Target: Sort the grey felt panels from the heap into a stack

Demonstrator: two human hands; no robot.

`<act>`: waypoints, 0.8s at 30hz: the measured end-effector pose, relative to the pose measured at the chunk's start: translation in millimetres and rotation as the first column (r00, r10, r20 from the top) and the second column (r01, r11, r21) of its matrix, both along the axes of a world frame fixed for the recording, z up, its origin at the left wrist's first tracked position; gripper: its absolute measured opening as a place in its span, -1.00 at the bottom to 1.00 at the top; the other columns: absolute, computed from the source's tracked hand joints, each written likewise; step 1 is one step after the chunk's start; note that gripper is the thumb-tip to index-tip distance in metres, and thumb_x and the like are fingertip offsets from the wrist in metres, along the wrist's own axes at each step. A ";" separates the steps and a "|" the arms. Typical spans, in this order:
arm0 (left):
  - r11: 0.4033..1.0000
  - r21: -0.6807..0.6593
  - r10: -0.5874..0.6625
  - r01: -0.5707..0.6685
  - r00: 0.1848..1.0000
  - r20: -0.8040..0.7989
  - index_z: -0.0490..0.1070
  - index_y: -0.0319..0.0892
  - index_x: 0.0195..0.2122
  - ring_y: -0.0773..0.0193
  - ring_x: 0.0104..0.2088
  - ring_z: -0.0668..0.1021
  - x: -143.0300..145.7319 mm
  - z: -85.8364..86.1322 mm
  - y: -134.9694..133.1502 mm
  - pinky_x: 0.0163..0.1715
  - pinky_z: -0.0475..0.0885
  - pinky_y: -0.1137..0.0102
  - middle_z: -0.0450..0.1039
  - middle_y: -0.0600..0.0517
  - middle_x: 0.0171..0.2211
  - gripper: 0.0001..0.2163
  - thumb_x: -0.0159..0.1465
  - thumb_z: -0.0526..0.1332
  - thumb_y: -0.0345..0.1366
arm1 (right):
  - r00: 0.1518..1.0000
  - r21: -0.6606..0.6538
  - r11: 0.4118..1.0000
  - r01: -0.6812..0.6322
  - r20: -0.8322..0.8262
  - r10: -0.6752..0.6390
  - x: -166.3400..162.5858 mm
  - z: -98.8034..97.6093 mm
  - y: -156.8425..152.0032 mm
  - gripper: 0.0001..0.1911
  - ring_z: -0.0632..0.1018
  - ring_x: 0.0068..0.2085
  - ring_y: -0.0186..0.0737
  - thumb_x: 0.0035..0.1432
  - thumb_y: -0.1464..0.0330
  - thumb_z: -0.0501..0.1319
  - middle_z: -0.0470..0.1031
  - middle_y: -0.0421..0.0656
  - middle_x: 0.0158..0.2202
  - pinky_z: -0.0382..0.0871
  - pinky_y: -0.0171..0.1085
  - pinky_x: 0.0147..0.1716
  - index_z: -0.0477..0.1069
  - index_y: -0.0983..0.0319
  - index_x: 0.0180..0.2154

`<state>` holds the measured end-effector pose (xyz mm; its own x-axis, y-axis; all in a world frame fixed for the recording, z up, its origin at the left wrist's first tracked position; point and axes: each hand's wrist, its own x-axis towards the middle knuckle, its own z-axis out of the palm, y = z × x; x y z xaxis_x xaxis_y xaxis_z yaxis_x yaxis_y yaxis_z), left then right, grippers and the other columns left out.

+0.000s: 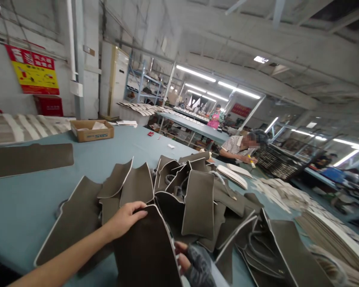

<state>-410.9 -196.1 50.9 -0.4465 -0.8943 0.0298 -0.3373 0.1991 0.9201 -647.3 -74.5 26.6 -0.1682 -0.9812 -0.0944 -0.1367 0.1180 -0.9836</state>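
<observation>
Left hand (126,218) grips the top edge of a dark mat piece (148,251), steadying it upright; gloved right hand (189,261) pinches its right edge, above a near pile of trimmed mats (197,199) on the worktop (14,211).

Your left hand (126,218) rested on a dark brown mat (146,251) piped in white; table (24,207) was blue-grey, box (92,130) tan, wall sign (36,73) red and yellow.

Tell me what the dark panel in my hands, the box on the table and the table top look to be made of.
Dark panel, held by left hand and gloved right hand: likely matte felt or suede-like fabric, pale piped edge. Box: brown corrugated cardboard, printed side. Table top: smooth blue-grey sheet, possibly laminate or vinyl.
</observation>
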 end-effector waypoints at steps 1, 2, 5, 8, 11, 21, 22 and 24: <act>1.000 0.000 -0.008 0.008 1.000 0.008 0.47 -0.17 -0.33 0.16 -0.25 0.51 -7.2 -1.1 1.0 -0.19 0.34 0.41 0.53 0.07 -0.35 -0.75 0.19 0.12 -0.12 | 0.998 0.001 0.999 -0.053 -0.033 0.053 -0.3 4.8 -5.8 -0.47 0.50 -0.42 -0.20 -0.07 -0.09 0.21 0.55 -0.12 -0.41 0.35 -0.29 -0.43 0.54 0.23 -0.31; 1.000 0.001 -0.009 0.009 1.000 0.014 0.48 -0.17 -0.33 0.15 -0.25 0.51 -13.0 -3.5 0.7 -0.20 0.33 0.41 0.53 0.07 -0.35 -0.75 0.19 0.12 -0.12 | 0.994 0.002 0.996 -0.087 -0.068 0.087 -0.3 9.0 -10.9 -0.50 0.48 -0.44 -0.21 -0.06 -0.07 0.20 0.53 -0.12 -0.47 0.34 -0.31 -0.44 0.53 0.25 -0.43; 1.000 0.019 -0.016 0.015 0.999 0.047 0.47 -0.16 -0.34 0.14 -0.26 0.51 -23.2 -14.7 -3.9 -0.21 0.34 0.40 0.53 0.06 -0.35 -0.74 0.19 0.11 -0.11 | 0.992 0.030 0.993 -0.117 -0.034 0.118 -0.3 13.2 -19.0 -0.61 0.41 -0.49 -0.29 0.00 0.05 0.20 0.45 -0.18 -0.56 0.29 -0.36 -0.50 0.46 0.25 -0.53; 0.998 -0.050 0.045 -0.040 0.995 0.089 0.46 -0.15 -0.28 0.11 -0.19 0.50 -29.2 -24.5 -4.8 -0.15 0.33 0.35 0.52 0.02 -0.27 -0.75 0.19 0.09 -0.13 | 0.989 0.055 0.989 -0.136 0.063 0.132 -1.6 2.8 -19.2 -0.69 0.40 -0.52 -0.33 0.01 0.12 0.21 0.41 -0.24 -0.58 0.27 -0.38 -0.54 0.43 0.23 -0.53; 0.927 -0.312 0.252 -0.209 0.962 0.103 0.43 -0.13 -0.24 0.05 -0.04 0.41 -40.1 -29.0 7.8 0.00 0.22 0.27 0.46 -0.05 -0.13 -0.76 0.17 0.13 -0.14 | 0.990 0.049 0.992 -0.120 0.084 0.116 -1.5 -13.7 -20.2 -0.69 0.40 -0.53 -0.35 0.01 0.11 0.20 0.40 -0.26 -0.58 0.27 -0.38 -0.53 0.39 0.22 -0.54; 0.984 0.152 0.072 -0.097 0.983 0.167 0.18 -0.14 -0.53 0.27 -0.47 0.36 -82.4 -56.7 55.0 -0.52 0.15 0.44 0.27 0.12 -0.58 -0.61 0.13 0.06 0.11 | 1.000 0.022 1.000 -0.022 0.006 0.022 16.5 -66.3 -39.1 -0.55 0.44 -0.50 -0.34 -0.07 -0.03 0.23 0.42 -0.23 -0.55 0.32 -0.32 -0.50 0.35 0.25 -0.54; 0.982 0.158 0.077 -0.104 0.982 0.172 0.17 -0.14 -0.53 0.27 -0.46 0.36 -81.2 -58.8 55.5 -0.51 0.15 0.44 0.27 0.12 -0.58 -0.63 0.14 0.06 0.08 | 1.000 0.021 1.000 -0.010 -0.004 0.010 18.2 -69.9 -39.5 -0.54 0.44 -0.50 -0.34 -0.09 -0.04 0.23 0.42 -0.23 -0.56 0.33 -0.31 -0.49 0.34 0.24 -0.56; 0.983 0.156 0.065 -0.093 0.983 0.173 0.17 -0.14 -0.52 0.26 -0.45 0.36 -77.3 -60.2 56.5 -0.49 0.16 0.43 0.27 0.11 -0.56 -0.67 0.16 0.03 0.03 | 1.000 0.025 1.000 0.007 -0.014 -0.007 21.6 -75.2 -38.8 -0.54 0.42 -0.51 -0.34 -0.11 -0.05 0.23 0.41 -0.23 -0.58 0.34 -0.31 -0.49 0.31 0.23 -0.58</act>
<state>-488.1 -139.6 -9.2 -0.3608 -0.9135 -0.1879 -0.4970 0.0178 0.8676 -625.6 -113.3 -48.6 -0.1762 -0.9775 -0.1163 -0.1495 0.1433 -0.9783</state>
